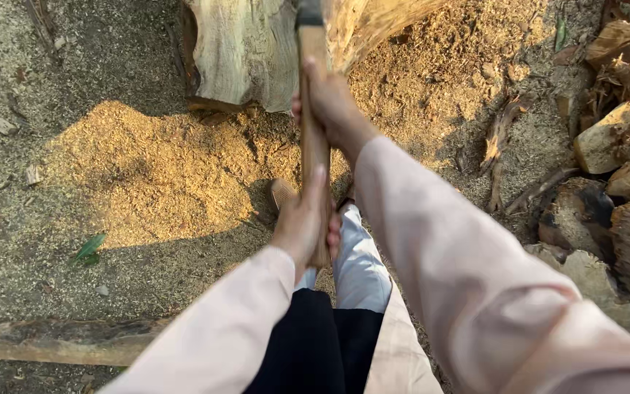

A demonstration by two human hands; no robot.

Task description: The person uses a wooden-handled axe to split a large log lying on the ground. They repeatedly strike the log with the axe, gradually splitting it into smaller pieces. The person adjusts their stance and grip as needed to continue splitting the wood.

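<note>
The axe handle (313, 124), a long pale wooden shaft, runs up the middle of the view from just above the person's lap to the log (246, 51) at the top edge of the ground. Its dark head (308, 13) shows only as a narrow strip at the top border, over the log's cut face; whether the blade touches the wood cannot be told, since the head is cropped.

The right hand (333, 106) is wrapped fully around the upper part of the handle, fingers curled tight round the shaft. The left hand (302, 222) is clamped on the lower end, thumb lying along the wood and pointing up. Both arms wear pale pink sleeves (446, 255).

The log lies on bare dirt, split and light-coloured along its face. A heap of orange sawdust (154, 175) spreads over the ground below and to the left of it, with more to the right of the log. Along the right edge of the ground sits a pile of chopped firewood (621, 175) with bark scraps near it. A weathered plank (60, 339) lies across the lower left corner. A green leaf (89, 246) rests just below the sawdust heap. One sandalled foot (284, 193) shows beside the handle.
</note>
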